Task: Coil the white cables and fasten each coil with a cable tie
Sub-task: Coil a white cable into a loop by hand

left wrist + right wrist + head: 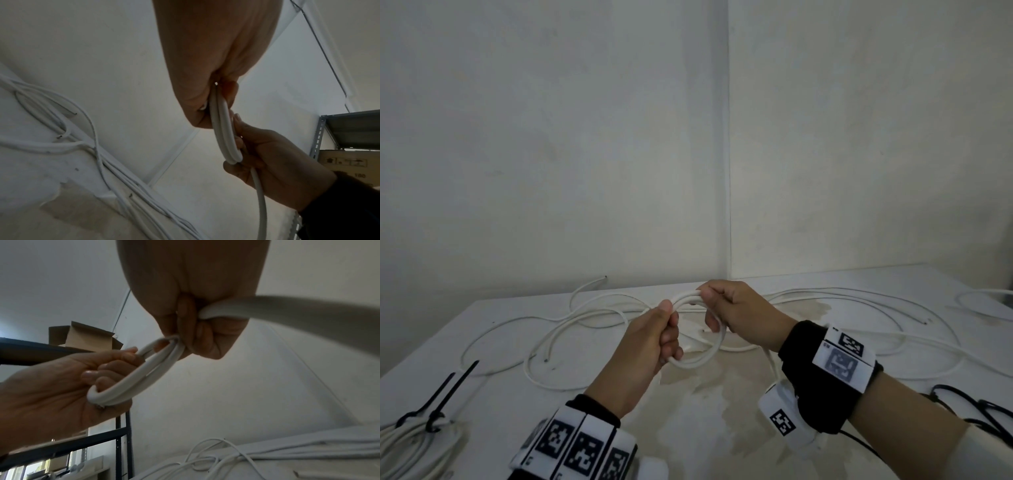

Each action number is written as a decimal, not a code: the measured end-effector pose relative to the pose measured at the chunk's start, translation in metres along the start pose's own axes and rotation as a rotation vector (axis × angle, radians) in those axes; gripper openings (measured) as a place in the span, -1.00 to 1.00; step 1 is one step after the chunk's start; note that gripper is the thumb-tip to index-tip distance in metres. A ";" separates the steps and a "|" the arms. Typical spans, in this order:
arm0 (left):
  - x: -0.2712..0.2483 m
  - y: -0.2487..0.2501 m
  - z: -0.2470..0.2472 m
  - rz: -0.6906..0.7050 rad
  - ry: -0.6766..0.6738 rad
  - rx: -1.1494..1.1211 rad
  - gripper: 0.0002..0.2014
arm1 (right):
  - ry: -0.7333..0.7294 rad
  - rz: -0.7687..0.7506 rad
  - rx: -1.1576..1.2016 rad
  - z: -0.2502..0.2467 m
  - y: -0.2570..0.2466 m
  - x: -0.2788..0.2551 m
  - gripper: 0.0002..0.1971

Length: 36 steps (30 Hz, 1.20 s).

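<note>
Both hands are curled round a small white cable coil (697, 329): the left hand (650, 342) at its near side, the right hand (736, 313) at its far side, above the tabletop (722, 428). Loose white cables (859, 301) are spread beyond the coil; a tied coil (410, 445) lies far left of it.

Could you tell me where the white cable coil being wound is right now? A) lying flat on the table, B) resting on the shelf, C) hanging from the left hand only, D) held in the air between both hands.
D: the left hand and right hand each grip a side of the small coil, above the table.
</note>
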State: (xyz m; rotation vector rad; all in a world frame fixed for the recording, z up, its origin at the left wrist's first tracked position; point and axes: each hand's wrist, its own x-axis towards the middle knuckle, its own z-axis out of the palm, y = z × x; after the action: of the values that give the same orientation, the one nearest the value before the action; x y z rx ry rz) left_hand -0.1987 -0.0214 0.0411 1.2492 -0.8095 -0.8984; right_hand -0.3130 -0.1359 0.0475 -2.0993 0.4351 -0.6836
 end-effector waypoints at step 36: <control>0.038 -0.003 -0.049 0.386 0.493 0.303 -0.67 | 0.041 -0.783 -0.845 0.048 0.020 -0.014 -0.59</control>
State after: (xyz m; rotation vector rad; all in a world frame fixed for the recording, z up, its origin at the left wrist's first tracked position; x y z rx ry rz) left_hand -0.1392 -0.0348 0.0323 1.4330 -0.7633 -0.1422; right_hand -0.2961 -0.1097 0.0039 -3.1036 -0.1574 -1.1134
